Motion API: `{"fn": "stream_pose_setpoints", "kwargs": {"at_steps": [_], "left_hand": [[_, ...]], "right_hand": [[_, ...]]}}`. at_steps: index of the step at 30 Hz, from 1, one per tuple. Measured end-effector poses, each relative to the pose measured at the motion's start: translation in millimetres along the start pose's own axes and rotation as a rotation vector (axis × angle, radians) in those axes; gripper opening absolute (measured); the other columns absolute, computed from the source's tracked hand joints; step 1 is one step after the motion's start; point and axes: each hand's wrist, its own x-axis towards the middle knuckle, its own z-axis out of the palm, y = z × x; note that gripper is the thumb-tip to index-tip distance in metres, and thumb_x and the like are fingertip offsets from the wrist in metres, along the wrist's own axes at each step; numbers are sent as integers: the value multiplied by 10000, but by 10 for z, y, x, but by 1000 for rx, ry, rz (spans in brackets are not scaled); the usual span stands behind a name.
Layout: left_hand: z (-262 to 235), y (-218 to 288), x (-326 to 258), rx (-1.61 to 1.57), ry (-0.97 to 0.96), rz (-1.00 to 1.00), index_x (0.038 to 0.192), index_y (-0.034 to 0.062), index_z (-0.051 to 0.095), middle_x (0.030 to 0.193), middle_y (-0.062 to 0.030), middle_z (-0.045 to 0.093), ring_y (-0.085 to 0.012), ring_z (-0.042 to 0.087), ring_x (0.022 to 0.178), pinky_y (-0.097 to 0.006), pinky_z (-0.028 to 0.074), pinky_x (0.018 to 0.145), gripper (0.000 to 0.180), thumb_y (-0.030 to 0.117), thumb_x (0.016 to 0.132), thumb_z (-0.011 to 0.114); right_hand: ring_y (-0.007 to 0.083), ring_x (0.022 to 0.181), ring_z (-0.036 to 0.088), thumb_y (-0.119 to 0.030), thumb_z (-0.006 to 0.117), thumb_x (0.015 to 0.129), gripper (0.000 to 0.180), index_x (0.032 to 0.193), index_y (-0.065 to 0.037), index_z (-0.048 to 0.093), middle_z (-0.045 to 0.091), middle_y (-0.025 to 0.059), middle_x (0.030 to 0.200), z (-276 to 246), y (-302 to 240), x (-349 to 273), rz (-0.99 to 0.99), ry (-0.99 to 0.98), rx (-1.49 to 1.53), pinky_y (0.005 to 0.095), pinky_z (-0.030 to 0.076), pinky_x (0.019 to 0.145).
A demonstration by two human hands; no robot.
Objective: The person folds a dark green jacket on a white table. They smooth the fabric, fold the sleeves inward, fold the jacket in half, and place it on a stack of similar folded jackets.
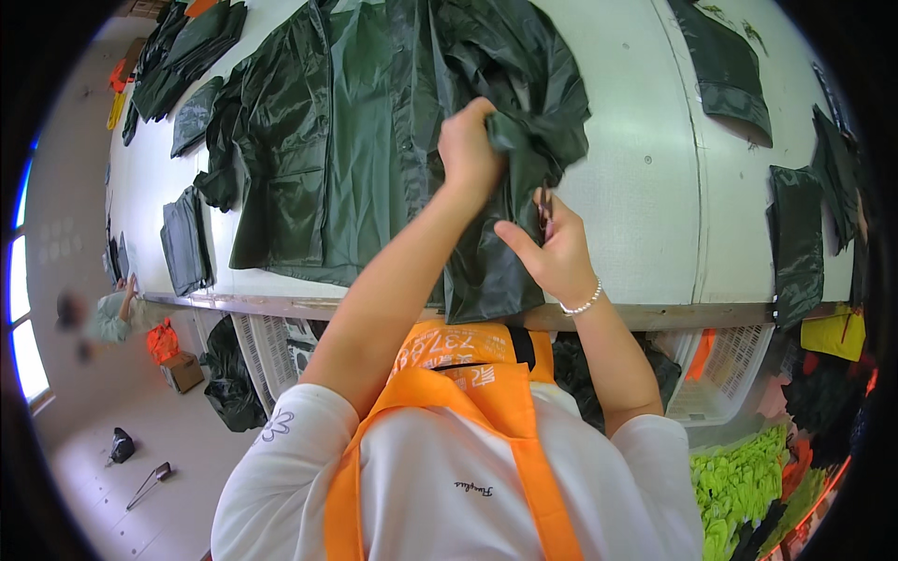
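A dark green, shiny raincoat (365, 150) lies spread open on the white table, its lighter green lining showing. My left hand (470, 150) is closed on a bunched part of it on the right side, perhaps a sleeve, and lifts the fabric off the table. Close by, nearer the table's front edge, my right hand (558, 245) holds small dark scissors (545, 210). Their tips point away from me, next to the bunched fabric. Whether the blades touch the cloth I cannot tell.
Folded dark green garments (187, 241) lie at the table's left, others (798, 238) at its right. White plastic crates (720, 374) stand below the front edge (655, 316). Neon yellow cloth (739, 486) is piled at lower right. Another person (114, 313) is at the far left.
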Motion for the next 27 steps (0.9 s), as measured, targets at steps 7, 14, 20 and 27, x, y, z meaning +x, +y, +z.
{"fn": "stream_pose_setpoints", "kwargs": {"at_steps": [7, 14, 20, 27], "left_hand": [[-166, 404, -824, -859, -848, -268, 749, 55, 449, 689, 45, 450, -38, 413, 633, -210, 362, 554, 206, -4, 755, 647], [-354, 386, -482, -332, -211, -2, 699, 50, 397, 591, 14, 395, -42, 363, 542, -217, 320, 474, 260, 8, 805, 631], [-383, 441, -704, -397, -278, 12, 778, 39, 424, 627, -4, 438, -30, 402, 549, -207, 387, 495, 210, -18, 797, 625], [-527, 440, -827, 15, 36, 455, 904, 43, 538, 842, -91, 573, -269, 574, 751, -317, 485, 679, 323, 1, 641, 719]], "right_hand": [[63, 638, 474, 18, 641, 729, 103, 765, 7, 545, 556, -7, 697, -563, 397, 103, 89, 556, -61, 216, 405, 580], [50, 653, 439, 40, 653, 723, 179, 710, -37, 492, 509, -26, 704, -959, 176, -175, 121, 247, 83, 208, 369, 600], [29, 634, 467, -20, 721, 740, 210, 800, -54, 523, 524, -27, 715, -965, -321, -420, 295, -7, 103, 180, 387, 568], [31, 558, 377, 55, 639, 754, 227, 742, -42, 434, 456, -22, 645, -885, -77, -533, -144, 435, -364, 175, 343, 517]]}}
